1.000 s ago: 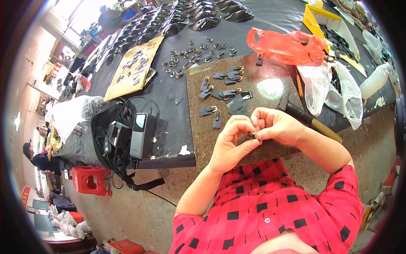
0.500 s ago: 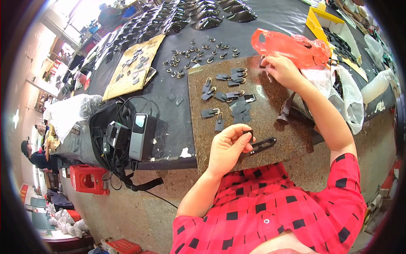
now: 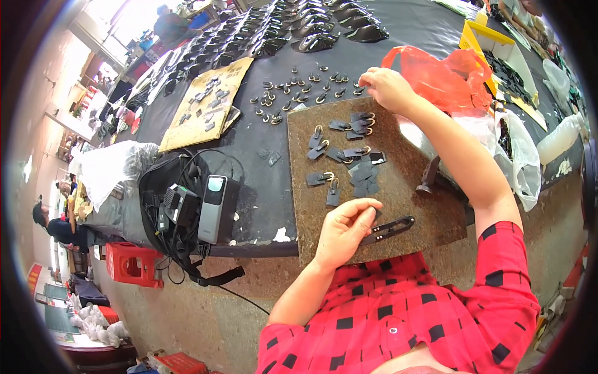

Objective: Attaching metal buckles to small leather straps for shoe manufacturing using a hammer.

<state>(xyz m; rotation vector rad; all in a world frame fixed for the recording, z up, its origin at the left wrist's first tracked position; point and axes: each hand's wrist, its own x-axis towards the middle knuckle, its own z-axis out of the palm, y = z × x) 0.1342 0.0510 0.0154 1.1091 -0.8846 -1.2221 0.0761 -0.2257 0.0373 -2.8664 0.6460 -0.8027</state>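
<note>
My left hand (image 3: 346,232) is closed at the near edge of a brown board (image 3: 430,218), thumb and forefinger pinching a small black piece (image 3: 378,214). Beside it lies a black slotted strip (image 3: 392,229) with small holes. My right hand (image 3: 391,90) reaches past the board's far edge, fingers curled together; whatever they hold is hidden. Near its fingertips, several small black tabs with metal rings (image 3: 305,89) stand on the dark table. On the board are several black tabs with gold-coloured rings (image 3: 317,179) and a pile of flat black pieces (image 3: 363,177).
A dark metal hammer-like tool (image 3: 427,177) lies under my right forearm. Beyond are a red plastic bag (image 3: 436,71) and a yellow-edged box (image 3: 471,37). Left of the board are a grey device (image 3: 215,212), a black bag with cables (image 3: 165,187) and cardboard (image 3: 233,84) bearing dark pieces.
My right hand has moved away from me and left, from above the board's far right corner to beyond its far edge. My left hand stays by the strip, still pinching the black piece.
</note>
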